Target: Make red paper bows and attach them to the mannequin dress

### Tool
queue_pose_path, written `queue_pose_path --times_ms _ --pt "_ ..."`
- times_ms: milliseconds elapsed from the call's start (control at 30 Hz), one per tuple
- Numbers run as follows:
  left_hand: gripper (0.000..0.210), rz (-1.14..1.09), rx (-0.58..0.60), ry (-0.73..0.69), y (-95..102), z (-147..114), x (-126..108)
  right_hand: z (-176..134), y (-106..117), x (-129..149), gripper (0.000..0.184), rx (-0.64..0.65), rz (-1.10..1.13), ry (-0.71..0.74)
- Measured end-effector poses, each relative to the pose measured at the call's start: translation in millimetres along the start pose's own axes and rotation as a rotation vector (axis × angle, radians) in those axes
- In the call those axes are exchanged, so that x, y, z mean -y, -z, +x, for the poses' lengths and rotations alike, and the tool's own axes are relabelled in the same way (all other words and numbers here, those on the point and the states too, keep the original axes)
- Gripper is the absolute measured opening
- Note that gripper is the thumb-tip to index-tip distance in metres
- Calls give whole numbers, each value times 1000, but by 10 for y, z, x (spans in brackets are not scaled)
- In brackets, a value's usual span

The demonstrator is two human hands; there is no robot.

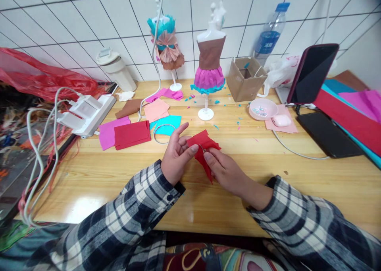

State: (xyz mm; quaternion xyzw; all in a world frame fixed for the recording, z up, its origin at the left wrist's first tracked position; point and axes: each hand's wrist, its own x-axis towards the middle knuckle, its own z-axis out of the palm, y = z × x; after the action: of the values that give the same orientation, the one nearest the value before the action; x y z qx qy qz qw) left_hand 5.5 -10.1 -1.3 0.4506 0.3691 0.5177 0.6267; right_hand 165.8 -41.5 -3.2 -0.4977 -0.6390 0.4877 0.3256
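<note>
Workpiece: a red crepe paper piece point(200, 138), raised between both hands just above the wooden table point(247, 144), in front of the nearer white dress form point(211, 33) and apart from it.

Left hand point(177, 153): grasping the left edge of the piece, thumb on the upper face, index finger extended clear of it.

Right hand point(228, 169): pinching a small metal tool point(203, 148) between thumb and forefinger, tip against the paper. The handle is hidden; scissors or tweezers cannot be distinguished. Whether this hand also grips the paper cannot be told.

Status, completed: the nearer form carries a brown bodice point(211, 54) and a gathered magenta skirt point(209, 77) with turquoise edging point(208, 89) along the hem. The other form, to its left, wears a fuller paper outfit point(168, 48) in turquoise, pink and brown.

Status, outstanding (judged): the red piece has uneven edges and appears only partly worked. No red part is visible on the nearer form.

Stock: a red paper stack point(132, 135) lies beside a turquoise sheet point(174, 122), partly overlapped by a metal ring point(154, 138). Small beads point(259, 111) remain in the pink bowl point(263, 118), right of the form.
</note>
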Motion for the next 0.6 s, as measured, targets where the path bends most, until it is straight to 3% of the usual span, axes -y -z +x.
queue_pose_path --times_ms 600 --pt "73 -4 13 70 -42 -17 -6 -35 -36 -45 39 -12 147 -61"
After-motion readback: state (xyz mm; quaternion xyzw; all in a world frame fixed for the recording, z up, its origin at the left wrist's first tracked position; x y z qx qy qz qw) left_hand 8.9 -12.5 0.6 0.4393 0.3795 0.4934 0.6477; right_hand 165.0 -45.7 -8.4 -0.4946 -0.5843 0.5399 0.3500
